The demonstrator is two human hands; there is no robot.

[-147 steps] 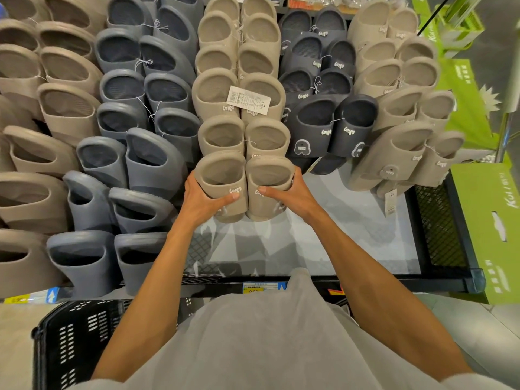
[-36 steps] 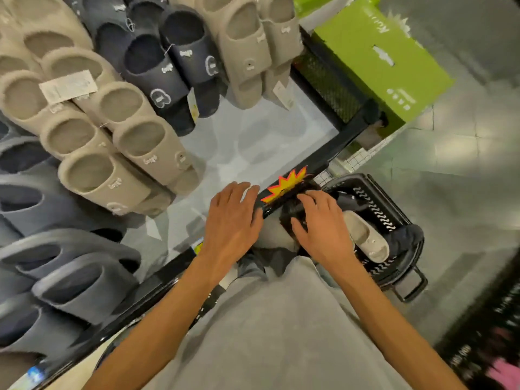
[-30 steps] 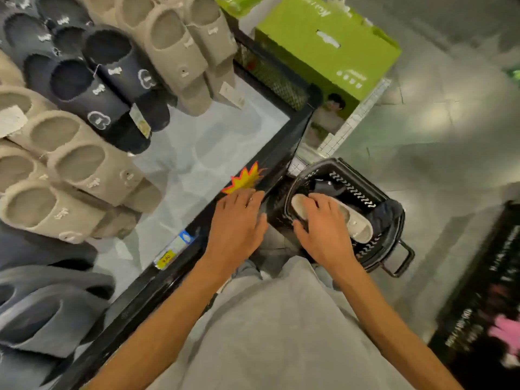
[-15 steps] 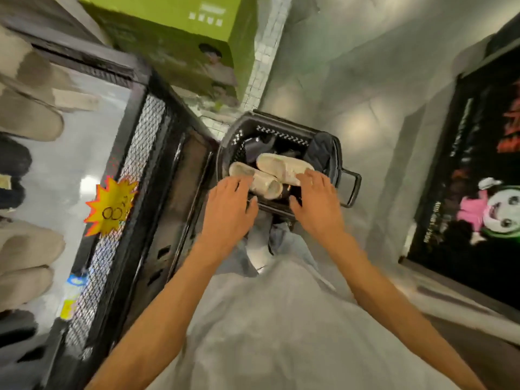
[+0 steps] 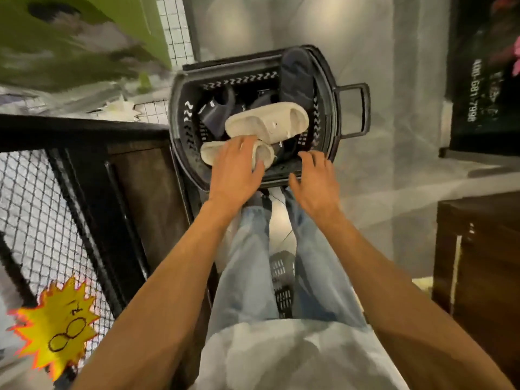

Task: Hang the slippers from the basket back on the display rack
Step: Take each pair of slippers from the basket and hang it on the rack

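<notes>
A black plastic basket (image 5: 323, 88) stands on the floor in front of me. Inside lie a pair of beige slippers, one (image 5: 267, 121) across the middle and one (image 5: 209, 153) at the near rim, plus dark navy slippers (image 5: 295, 71). My left hand (image 5: 236, 167) reaches over the near beige slipper with fingers spread, touching or just above it. My right hand (image 5: 316, 181) hovers open over the basket's near rim, holding nothing. The hanging slippers on the rack are out of view.
The black frame and wire mesh base of the display rack (image 5: 84, 170) fill the left side, with a yellow starburst price tag (image 5: 56, 327). A green carton (image 5: 84, 38) is at top left, a dark sign (image 5: 484, 80) at right, a brown cabinet (image 5: 478, 263) at lower right.
I have turned from the rack of hanging slippers down to the basket on the floor. Both hands have moved closer to the basket, the left now over the near beige slipper.
</notes>
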